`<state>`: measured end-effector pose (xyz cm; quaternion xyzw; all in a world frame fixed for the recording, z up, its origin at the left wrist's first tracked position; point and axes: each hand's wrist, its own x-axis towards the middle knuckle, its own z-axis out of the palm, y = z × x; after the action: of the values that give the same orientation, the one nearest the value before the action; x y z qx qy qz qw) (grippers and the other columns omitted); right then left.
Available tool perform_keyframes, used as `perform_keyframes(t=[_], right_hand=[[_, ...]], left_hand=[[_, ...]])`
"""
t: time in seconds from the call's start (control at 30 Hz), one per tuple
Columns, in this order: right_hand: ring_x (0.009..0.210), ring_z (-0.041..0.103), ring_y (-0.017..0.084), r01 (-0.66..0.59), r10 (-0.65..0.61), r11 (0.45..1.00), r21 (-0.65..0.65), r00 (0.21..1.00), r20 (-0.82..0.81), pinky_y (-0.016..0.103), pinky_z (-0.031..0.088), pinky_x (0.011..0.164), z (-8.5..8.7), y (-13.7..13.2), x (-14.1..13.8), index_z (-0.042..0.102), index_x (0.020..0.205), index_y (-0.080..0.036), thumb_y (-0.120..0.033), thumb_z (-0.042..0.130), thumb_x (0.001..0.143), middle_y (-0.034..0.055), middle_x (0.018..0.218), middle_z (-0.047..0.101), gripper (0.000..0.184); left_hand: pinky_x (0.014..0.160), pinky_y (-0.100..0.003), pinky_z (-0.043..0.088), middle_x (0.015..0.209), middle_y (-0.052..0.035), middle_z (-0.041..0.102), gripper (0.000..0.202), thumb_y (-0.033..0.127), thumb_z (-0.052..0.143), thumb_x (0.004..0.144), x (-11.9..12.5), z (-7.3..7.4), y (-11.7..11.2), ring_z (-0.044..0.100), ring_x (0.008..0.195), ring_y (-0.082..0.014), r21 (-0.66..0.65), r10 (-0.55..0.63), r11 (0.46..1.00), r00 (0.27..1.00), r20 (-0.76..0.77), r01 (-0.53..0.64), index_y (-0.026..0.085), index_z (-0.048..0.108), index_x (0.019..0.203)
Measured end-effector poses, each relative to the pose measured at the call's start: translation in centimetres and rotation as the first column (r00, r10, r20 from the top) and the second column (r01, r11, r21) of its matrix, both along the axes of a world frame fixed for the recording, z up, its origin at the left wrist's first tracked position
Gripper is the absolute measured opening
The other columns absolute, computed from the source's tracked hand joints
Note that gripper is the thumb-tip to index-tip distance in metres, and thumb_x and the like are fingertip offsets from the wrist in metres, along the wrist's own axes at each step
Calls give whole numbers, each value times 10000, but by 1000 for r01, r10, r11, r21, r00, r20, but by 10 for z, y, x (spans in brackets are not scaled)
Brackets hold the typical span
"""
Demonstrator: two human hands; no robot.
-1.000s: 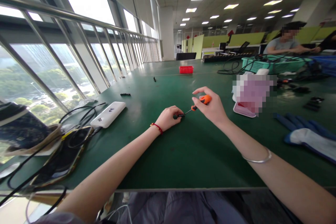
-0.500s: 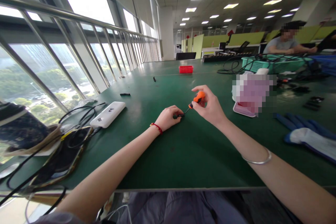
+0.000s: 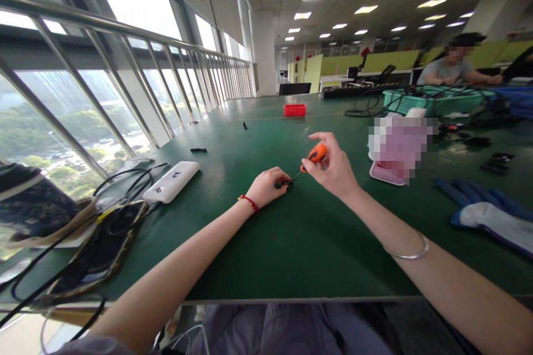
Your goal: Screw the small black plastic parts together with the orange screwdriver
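My right hand (image 3: 333, 169) is closed around an orange-and-black screwdriver (image 3: 315, 154), its index finger lifted off the handle. The thin shaft slants down to the left, and its tip meets a small black part (image 3: 285, 183). My left hand (image 3: 267, 188) pinches that part against the green tabletop (image 3: 291, 255). Fingers cover much of the part, so its exact kind cannot be made out.
To the left lie a white power bank (image 3: 172, 182), black cables and a phone (image 3: 102, 244). A red basket (image 3: 295, 110) stands farther back. At right are a blue-and-white glove (image 3: 495, 219), a teal basket (image 3: 433, 101) and a seated person (image 3: 447, 69).
The screwdriver handle has turned a little in my right hand, and the fingers have shifted slightly. My left hand and the black part stay in place.
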<state>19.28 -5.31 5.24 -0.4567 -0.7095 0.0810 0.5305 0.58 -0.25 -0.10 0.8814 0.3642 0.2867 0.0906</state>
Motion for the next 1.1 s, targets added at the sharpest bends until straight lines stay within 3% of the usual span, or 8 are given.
perform_keyframes(t=[0.17,0.33,0.43,0.5,0.57,0.73,1.1], right_hand=[[505,465,116,-10,11,998,-59,1000,21,253,376,560,1,-2,-1,562,911,-209,-361,553,750,-54,546,474,221],[527,493,128,20,-21,999,-50,1000,-23,246,375,532,1,-2,-2,506,1090,-211,-333,604,687,-48,614,530,432],[544,508,138,53,-52,996,-70,998,24,254,378,558,1,-3,-2,578,809,-209,-348,557,721,-27,565,543,166],[549,511,137,50,-48,997,-50,998,27,253,373,559,2,-4,-3,536,624,-203,-316,523,731,-9,558,562,157],[532,499,130,27,-27,1000,-8,1000,-6,249,368,549,1,-6,-4,493,553,-201,-284,505,727,-5,543,561,193],[510,482,125,-63,65,997,35,997,-39,251,369,539,0,-9,-7,470,546,-208,-266,492,732,-8,525,540,196],[523,486,127,-32,32,999,-18,999,4,255,365,548,-4,-5,-8,477,554,-206,-286,504,742,-12,536,545,206]], left_hand=[[708,-234,494,865,-19,620,186,154,562,724,0,0,0,594,742,-125,2,-3,1000,1000,-10,3,178,669,874],[705,-231,494,861,-18,621,191,156,563,722,0,0,1,595,743,-125,-1,0,1000,1000,-4,0,177,667,880],[706,-229,494,862,-18,618,186,164,561,726,0,1,0,595,748,-124,2,-1,1000,1000,-13,1,181,668,876],[706,-227,493,865,-18,617,185,166,557,729,-1,0,0,594,751,-124,5,3,1000,1000,-15,-3,181,668,876],[705,-226,492,867,-18,616,186,165,554,730,0,0,0,593,751,-122,9,3,1000,1000,-13,-3,183,668,876],[697,-229,490,859,-19,612,179,160,552,727,-1,1,0,587,742,-121,12,-9,1000,1000,-14,9,179,662,867],[691,-223,497,855,-19,614,187,152,566,722,0,0,0,591,730,-118,2,-13,1000,1000,-5,13,176,670,875]])
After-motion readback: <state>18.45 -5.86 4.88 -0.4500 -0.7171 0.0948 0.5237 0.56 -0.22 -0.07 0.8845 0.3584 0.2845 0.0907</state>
